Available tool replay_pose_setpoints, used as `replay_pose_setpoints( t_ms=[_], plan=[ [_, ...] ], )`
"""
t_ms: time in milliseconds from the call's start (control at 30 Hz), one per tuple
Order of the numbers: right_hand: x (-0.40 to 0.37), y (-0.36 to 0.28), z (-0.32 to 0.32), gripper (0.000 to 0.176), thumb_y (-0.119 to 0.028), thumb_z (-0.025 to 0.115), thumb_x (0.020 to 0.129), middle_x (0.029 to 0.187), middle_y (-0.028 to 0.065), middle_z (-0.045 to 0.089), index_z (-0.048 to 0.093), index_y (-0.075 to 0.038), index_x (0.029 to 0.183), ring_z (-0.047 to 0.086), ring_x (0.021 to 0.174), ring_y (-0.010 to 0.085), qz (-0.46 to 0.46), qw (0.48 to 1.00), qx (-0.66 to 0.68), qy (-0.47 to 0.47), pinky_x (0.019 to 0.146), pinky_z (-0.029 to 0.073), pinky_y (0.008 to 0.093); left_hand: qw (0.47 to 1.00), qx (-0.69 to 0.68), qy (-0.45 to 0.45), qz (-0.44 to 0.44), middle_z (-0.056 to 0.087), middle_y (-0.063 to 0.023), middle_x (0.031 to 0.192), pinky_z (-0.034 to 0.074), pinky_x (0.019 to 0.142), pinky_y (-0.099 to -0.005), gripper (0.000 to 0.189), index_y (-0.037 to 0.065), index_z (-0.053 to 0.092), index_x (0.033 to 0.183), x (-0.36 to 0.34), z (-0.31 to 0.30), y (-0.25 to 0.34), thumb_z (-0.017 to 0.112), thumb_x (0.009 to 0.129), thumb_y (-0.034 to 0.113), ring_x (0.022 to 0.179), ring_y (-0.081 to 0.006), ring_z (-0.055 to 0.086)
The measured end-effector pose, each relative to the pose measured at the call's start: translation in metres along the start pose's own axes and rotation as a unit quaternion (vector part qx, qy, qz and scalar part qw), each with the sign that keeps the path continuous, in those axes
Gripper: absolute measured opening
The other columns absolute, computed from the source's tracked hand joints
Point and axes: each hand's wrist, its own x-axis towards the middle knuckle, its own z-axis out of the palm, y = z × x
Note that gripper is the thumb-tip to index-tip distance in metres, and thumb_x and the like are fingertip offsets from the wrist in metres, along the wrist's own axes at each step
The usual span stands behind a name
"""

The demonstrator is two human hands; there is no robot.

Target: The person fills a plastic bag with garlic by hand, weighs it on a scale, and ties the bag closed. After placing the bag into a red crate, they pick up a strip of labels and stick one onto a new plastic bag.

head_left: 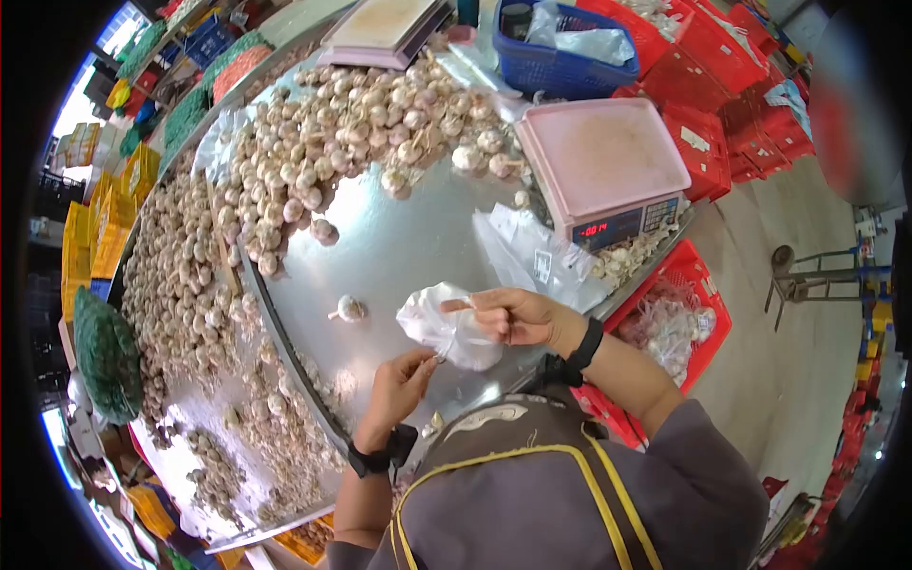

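A thin white plastic bag (475, 355) is stretched between my hands above the metal tabletop. My left hand (403, 382) pinches its lower left edge between thumb and fingertips. On the other side, my right hand (518, 316) grips the bag near its upper rim, with the index finger reaching across it and the other fingers curled. What lies inside the bag is hard to make out. One garlic bulb (351, 309) rests on the metal just left of the bag. More see-through bags (532, 249) lie flat beyond my right hand.
A large heap of garlic bulbs (313, 152) covers the table's far side; more garlic (180, 256) lies past a divider. A pink-topped scale (608, 157) stands at the right, a blue basket (570, 71) behind it. A red crate (698, 285) with bagged garlic sits below the edge.
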Motion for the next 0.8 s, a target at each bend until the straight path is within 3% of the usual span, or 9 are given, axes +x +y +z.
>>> replay_pose_setpoints(
  t_ms=[100, 167, 233, 300, 467, 567, 633, 700, 800],
  plan=[
    [0.008, -0.009, -0.013, 0.04, -0.022, 0.05, 0.097, 0.066, -0.0035, 0.057, 0.05, 0.004, 0.126, 0.06, 0.058, 0.0066, -0.099, 0.966, -0.182, 0.152, 0.064, 0.052, 0.0227, 0.986, 0.072, -0.055, 0.143, 0.062, -0.0094, 0.083, 0.044, 0.066, -0.0291, 0.015, -0.003, 0.062, 0.096, -0.012, -0.012, 0.0, 0.059, 0.09, 0.01, 0.075, -0.0194, 0.057],
    [0.011, -0.022, -0.072, 0.033, -0.02, 0.051, 0.095, 0.083, 0.002, 0.066, 0.055, 0.003, 0.119, 0.065, 0.078, 0.0116, -0.161, 0.965, -0.166, 0.127, 0.073, 0.053, 0.0248, 0.967, 0.1, -0.108, 0.209, 0.062, -0.0133, 0.095, 0.045, 0.075, -0.0296, 0.016, -0.004, 0.062, 0.097, -0.02, -0.014, 0.001, 0.057, 0.09, 0.009, 0.087, -0.0246, 0.058],
    [0.011, -0.024, -0.096, 0.03, -0.016, 0.047, 0.096, 0.104, 0.0082, 0.067, 0.055, 0.003, 0.117, 0.065, 0.093, 0.0168, -0.227, 0.917, -0.085, 0.317, 0.08, 0.054, 0.0287, 0.965, 0.091, -0.117, 0.214, 0.063, -0.0124, 0.098, 0.045, 0.08, -0.0309, 0.018, -0.003, 0.063, 0.099, -0.02, -0.012, -0.009, 0.057, 0.09, 0.012, 0.092, -0.0221, 0.057],
    [0.013, -0.021, -0.096, 0.03, -0.014, 0.045, 0.096, 0.11, 0.0102, 0.065, 0.054, 0.003, 0.119, 0.064, 0.099, 0.0182, -0.236, 0.922, -0.018, 0.306, 0.082, 0.054, 0.0291, 0.982, -0.028, -0.173, 0.074, 0.063, -0.0109, 0.097, 0.045, 0.085, -0.0348, 0.022, -0.002, 0.064, 0.101, -0.021, -0.009, -0.009, 0.061, 0.088, 0.015, 0.094, -0.0201, 0.058],
    [0.009, -0.015, -0.034, 0.033, -0.01, 0.042, 0.096, 0.118, 0.0096, 0.063, 0.05, 0.001, 0.126, 0.062, 0.107, 0.0215, -0.232, 0.957, 0.069, 0.162, 0.077, 0.055, 0.0265, 0.926, -0.316, -0.144, 0.147, 0.038, -0.0146, 0.145, 0.049, 0.076, -0.0296, 0.043, 0.0, 0.062, 0.115, -0.001, -0.004, 0.012, 0.061, 0.088, 0.033, 0.103, -0.021, 0.057],
    [0.006, 0.026, 0.023, 0.03, -0.011, 0.046, 0.094, 0.11, 0.0036, 0.065, 0.058, -0.005, 0.12, 0.062, 0.091, 0.0169, -0.162, 0.887, -0.371, 0.223, 0.06, 0.047, 0.0212, 0.954, -0.233, -0.039, 0.185, 0.027, -0.0162, 0.15, 0.049, 0.07, -0.0263, 0.051, 0.0, 0.059, 0.12, 0.011, 0.012, 0.049, 0.063, 0.086, 0.038, 0.102, -0.0197, 0.058],
    [0.0, 0.035, 0.014, 0.026, -0.013, 0.048, 0.094, 0.102, 0.0032, 0.065, 0.059, -0.005, 0.116, 0.061, 0.085, 0.0153, -0.178, 0.872, -0.396, 0.227, 0.059, 0.047, 0.0214, 0.967, -0.183, -0.005, 0.178, 0.051, -0.017, 0.132, 0.046, 0.065, -0.0227, 0.045, 0.001, 0.062, 0.114, 0.016, 0.011, 0.05, 0.062, 0.088, 0.038, 0.091, -0.0135, 0.059],
    [-0.004, 0.041, -0.004, 0.022, -0.018, 0.051, 0.094, 0.086, 0.0025, 0.064, 0.062, -0.005, 0.106, 0.059, 0.073, 0.0121, -0.19, 0.846, -0.445, 0.224, 0.057, 0.045, 0.0219, 0.984, -0.107, -0.138, -0.031, 0.065, -0.0072, 0.093, 0.041, 0.058, -0.0207, 0.032, 0.002, 0.065, 0.099, 0.02, -0.006, 0.039, 0.061, 0.091, 0.033, 0.071, -0.0073, 0.053],
    [-0.009, 0.026, -0.022, 0.022, -0.022, 0.054, 0.093, 0.076, 0.0019, 0.064, 0.064, -0.004, 0.102, 0.057, 0.066, 0.0099, -0.197, 0.906, -0.277, 0.251, 0.055, 0.043, 0.0218, 0.997, -0.06, -0.042, 0.04, 0.053, 0.0035, 0.064, 0.034, 0.052, -0.0215, 0.028, 0.003, 0.063, 0.078, 0.02, 0.002, 0.028, 0.061, 0.092, 0.027, 0.059, -0.0036, 0.045]
  ],
)
